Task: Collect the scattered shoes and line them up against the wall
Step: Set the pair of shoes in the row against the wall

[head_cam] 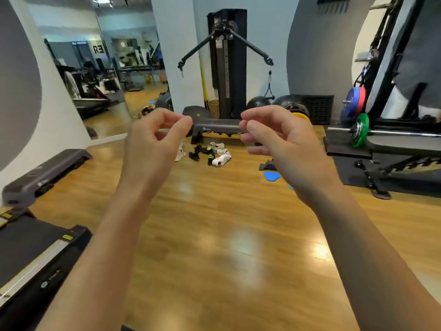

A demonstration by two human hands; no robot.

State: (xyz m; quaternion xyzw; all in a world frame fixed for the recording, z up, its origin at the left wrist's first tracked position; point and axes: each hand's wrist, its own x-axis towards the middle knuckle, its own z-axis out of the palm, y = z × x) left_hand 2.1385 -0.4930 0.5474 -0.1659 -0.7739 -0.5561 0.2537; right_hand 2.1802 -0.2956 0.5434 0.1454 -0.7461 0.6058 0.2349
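Shoes (210,152): a mixed lot, white ones and black ones with yellow-green trim, are lying jumbled and partly overlapping on the wooden floor (214,223). They are sitting just in front of a grey step platform (219,129) and the cable machine (226,68), well apart from the person. One pale shoe (180,154) is lying partly hidden behind the left hand (155,137). Left hand: hovering raised before the camera, grip narrow, thumb and forefinger tips meeting on nothing. Right hand (274,137): hovering level with it, grip narrow, fingers curling toward the thumb, holding nothing. No shoe is being carried, so collecting is judged not yet begun. Risks: the pairs are lying mixed, so scooping several at once is likely to be dropping one or splitting pairs along the wall (262,44). The half-hidden shoe is risking being missed. A blue pad (272,176) is lying near the pile, and stepping on it could be causing a slip.
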